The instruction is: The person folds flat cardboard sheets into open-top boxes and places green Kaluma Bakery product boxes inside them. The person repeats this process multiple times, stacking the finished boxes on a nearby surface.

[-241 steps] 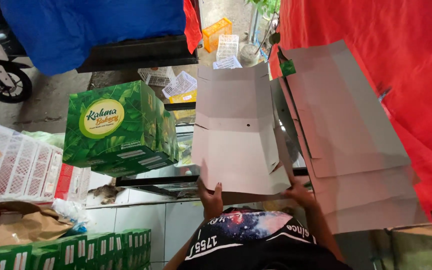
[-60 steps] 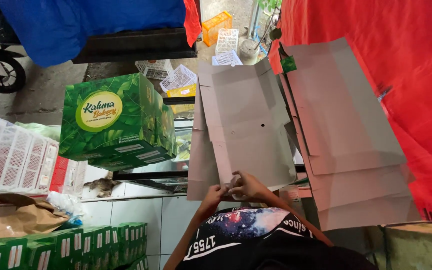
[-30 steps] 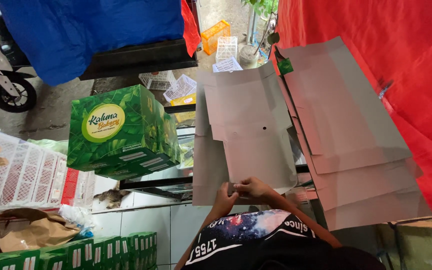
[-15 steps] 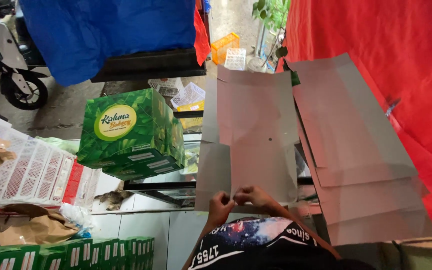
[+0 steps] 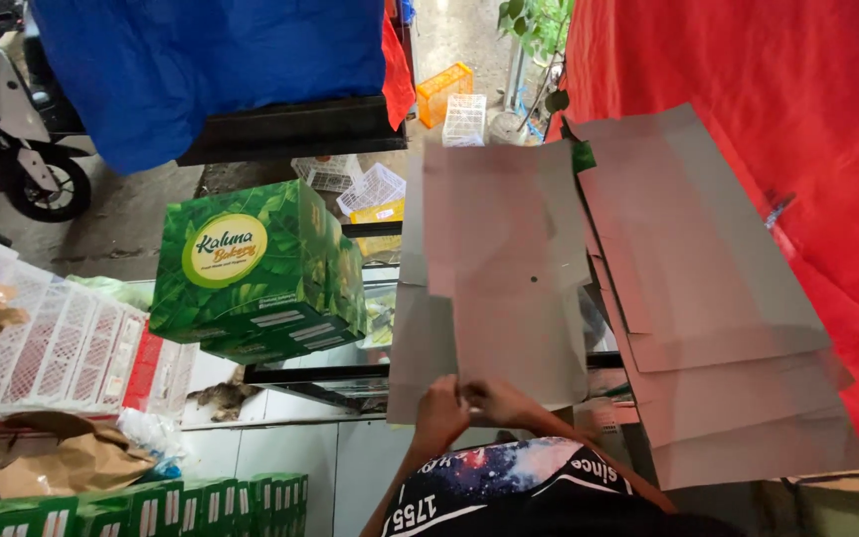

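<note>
A flat grey cardboard box blank (image 5: 499,268) stands upright in front of me, its lower edge held between both hands. My left hand (image 5: 441,415) pinches the bottom edge from the left. My right hand (image 5: 502,403) grips the same edge just beside it, fingers closed on the card. The two hands almost touch at the middle of the blank's lower edge. To the right lies a stack of more grey cardboard blanks (image 5: 708,298), fanned out against a red tarp.
A folded green printed box (image 5: 256,268) sits on a pile to the left. White plastic crates (image 5: 42,353) and brown paper bags (image 5: 62,462) lie at the lower left. A row of green boxes (image 5: 151,507) lines the bottom. A blue tarp (image 5: 211,70) and scooter (image 5: 12,129) are beyond.
The view has shifted and the blank has tilted up. My hands have come together from the blank's two lower corners to the middle of its bottom edge.
</note>
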